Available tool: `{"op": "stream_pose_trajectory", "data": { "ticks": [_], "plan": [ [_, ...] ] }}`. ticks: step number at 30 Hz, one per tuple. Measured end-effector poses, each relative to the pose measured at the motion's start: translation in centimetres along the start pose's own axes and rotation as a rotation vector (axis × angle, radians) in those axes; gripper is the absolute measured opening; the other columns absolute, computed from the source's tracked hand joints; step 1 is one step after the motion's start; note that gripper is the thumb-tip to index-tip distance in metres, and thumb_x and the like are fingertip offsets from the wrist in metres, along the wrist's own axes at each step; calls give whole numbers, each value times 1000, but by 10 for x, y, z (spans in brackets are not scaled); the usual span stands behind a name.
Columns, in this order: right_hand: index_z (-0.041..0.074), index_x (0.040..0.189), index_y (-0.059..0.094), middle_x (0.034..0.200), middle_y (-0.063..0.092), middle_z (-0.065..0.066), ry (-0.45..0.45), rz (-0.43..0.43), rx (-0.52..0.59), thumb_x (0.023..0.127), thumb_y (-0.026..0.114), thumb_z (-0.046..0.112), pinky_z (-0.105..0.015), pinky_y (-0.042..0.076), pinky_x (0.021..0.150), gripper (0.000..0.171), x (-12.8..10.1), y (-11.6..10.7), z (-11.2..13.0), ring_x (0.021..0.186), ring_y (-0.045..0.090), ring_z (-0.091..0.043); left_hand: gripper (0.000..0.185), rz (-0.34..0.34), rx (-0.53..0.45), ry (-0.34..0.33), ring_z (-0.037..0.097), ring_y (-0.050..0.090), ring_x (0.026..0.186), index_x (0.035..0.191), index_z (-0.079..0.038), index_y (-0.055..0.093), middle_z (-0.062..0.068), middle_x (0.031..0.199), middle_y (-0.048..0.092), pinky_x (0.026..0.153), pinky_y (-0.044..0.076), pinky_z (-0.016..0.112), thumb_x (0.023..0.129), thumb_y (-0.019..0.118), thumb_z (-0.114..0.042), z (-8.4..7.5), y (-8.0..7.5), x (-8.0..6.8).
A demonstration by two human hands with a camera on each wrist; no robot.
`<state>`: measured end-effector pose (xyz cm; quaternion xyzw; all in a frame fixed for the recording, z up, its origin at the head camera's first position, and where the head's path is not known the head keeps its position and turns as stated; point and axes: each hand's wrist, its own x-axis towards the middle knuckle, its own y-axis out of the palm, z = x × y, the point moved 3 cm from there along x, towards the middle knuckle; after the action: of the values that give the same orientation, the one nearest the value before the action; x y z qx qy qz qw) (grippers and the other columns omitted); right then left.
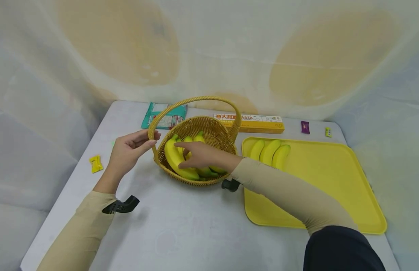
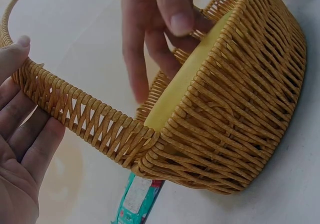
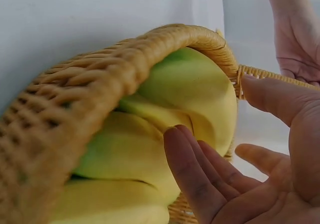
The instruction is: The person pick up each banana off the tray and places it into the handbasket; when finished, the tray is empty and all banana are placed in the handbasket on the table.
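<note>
1. Bananas: a bunch of yellow plastic-looking bananas [image 1: 180, 160] lies inside the oval woven wicker basket [image 1: 214, 130], on the basket's left half, long axis running from the rim nearest the person toward the far rim.
2. The right hand [image 1: 199, 154] reaches across into the basket from the right; its fingers [image 3: 200, 176] are straight and slightly spread, lying on the bunch, not curled round it.
3. The left hand [image 1: 129, 150] is just left of the basket, fingers [image 2: 22, 134] relaxed and extended, thumb and fingertips touching the base of the arched handle [image 1: 195, 101] where it meets the rim.
4. The right hand is the nearer one to the bananas; the left is outside the basket wall.
5. Right of the basket, just beside it, a flat yellow plastic tray [image 1: 331, 188] lies on the pale counter [image 1: 182, 229] with a second bunch of bananas [image 1: 270, 152] in its near-basket corner; the rest of the tray is bare.
6. Behind the basket: a long yellow pasta box [image 1: 260, 123] and a teal wipes packet [image 1: 163, 116].
7. The handle arches over the basket's middle, so the way out of the basket toward the tray passes under or in front of it.
</note>
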<state>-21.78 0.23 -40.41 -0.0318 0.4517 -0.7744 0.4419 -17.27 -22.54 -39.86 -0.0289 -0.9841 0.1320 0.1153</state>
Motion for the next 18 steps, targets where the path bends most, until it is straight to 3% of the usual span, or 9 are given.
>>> {"op": "stream_pose_trajectory", "data": {
  "ticks": [6, 12, 18],
  "plan": [
    [20, 159, 37, 135, 63, -9, -24, -94, 16, 98, 68, 36, -30, 56, 85, 70, -31, -1, -15, 101, 67, -13, 34, 8, -14, 3, 11, 69, 112, 128, -3, 70, 8, 120, 74, 97, 53, 21, 98, 71, -18, 1, 1, -1],
    [16, 154, 46, 131, 63, -10, -52, -275, 21, 98, 67, 32, -37, 56, 88, 61, -73, -3, -34, 110, 64, -22, 34, 1, 11, 4, 10, 69, 113, 128, -5, 70, 7, 120, 74, 97, 53, 20, 98, 71, -20, 1, 1, -1],
    [18, 150, 51, 130, 60, -8, 14, -429, 57, 98, 69, 29, -44, 55, 89, 57, -118, -6, -62, 110, 61, -29, 34, -4, 21, 6, 10, 69, 112, 128, -6, 70, 7, 120, 74, 97, 53, 20, 98, 71, -21, 0, 0, 0]
  ]
}}
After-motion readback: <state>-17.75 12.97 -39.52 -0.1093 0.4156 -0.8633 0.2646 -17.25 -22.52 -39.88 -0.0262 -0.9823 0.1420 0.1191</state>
